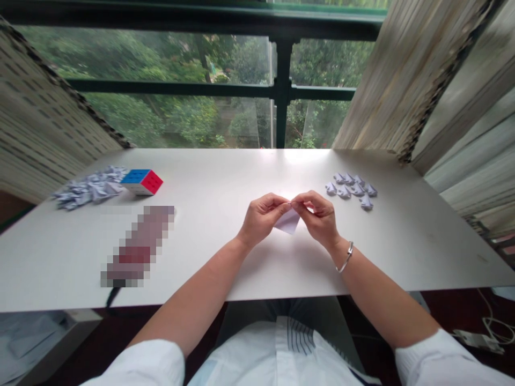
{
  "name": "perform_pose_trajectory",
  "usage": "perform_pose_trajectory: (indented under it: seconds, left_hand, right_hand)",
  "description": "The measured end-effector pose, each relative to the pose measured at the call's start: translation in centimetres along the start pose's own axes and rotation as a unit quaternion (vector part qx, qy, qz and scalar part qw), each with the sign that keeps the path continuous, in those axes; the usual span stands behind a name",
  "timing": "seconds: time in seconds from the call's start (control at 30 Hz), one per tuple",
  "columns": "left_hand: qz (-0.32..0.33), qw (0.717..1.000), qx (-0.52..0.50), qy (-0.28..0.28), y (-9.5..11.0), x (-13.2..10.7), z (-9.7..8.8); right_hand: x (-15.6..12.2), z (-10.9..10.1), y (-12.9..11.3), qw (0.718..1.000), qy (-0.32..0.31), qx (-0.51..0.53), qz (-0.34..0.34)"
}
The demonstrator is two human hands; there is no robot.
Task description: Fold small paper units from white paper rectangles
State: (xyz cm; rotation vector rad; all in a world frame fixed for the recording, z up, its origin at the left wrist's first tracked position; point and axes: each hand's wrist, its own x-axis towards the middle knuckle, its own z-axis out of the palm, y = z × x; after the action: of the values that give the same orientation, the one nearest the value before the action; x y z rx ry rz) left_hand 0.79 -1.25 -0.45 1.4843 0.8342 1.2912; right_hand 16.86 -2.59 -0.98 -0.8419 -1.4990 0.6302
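A small sheet of white paper (288, 222) is held over the middle of the table, with a pointed corner hanging toward me. My left hand (263, 217) pinches its upper edge from the left, thumb against fingers. From the other side my right hand (317, 217) pinches the same edge, its fingertips almost meeting those of the left. The fingers hide the upper part of the paper, so I cannot tell how it is folded there. Several small folded paper pieces (351, 187) lie in loose rows beyond my right hand.
The white table (209, 214) stands against a window. At its back left are a heap of folded paper pieces (90, 187) and a puzzle cube (141, 182). A blurred-out oblong object (139, 246) with a black cord lies at front left. Curtains (374, 80) hang at both sides.
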Motion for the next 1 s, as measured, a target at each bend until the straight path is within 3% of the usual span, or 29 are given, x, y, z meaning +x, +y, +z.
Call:
perform_pose_trajectory:
  seconds: [0.2, 0.5, 0.7, 0.77, 0.83, 1.0]
  left_hand:
    - [-0.017, 0.999, -0.009, 0.048, -0.3, 0.3, -0.1]
    - [-0.082, 0.996, -0.028, -0.02, 0.0, 0.7, -0.5]
    - [-0.079, 0.988, -0.084, 0.101, -0.8, 1.4, -0.8]
    - [-0.087, 0.986, -0.088, 0.107, -1.0, 1.4, -0.8]
    - [-0.103, 0.988, -0.079, 0.083, -0.9, 1.4, -0.8]
    - [-0.141, 0.986, -0.083, 0.04, -0.6, 1.0, -0.5]
  right_hand:
    - [0.1, 0.3, 0.8, 0.998, -0.017, 0.038, 0.044]
    - [0.4, -0.1, 1.8, 0.996, -0.025, 0.023, 0.078]
    - [0.4, 0.2, 1.5, 0.982, -0.088, 0.032, 0.164]
    - [0.4, 0.4, 1.5, 0.979, -0.106, 0.028, 0.17]
    - [0.3, 0.4, 1.6, 0.982, -0.093, 0.018, 0.162]
    - [0.2, 0.2, 2.1, 0.992, 0.009, -0.054, 0.112]
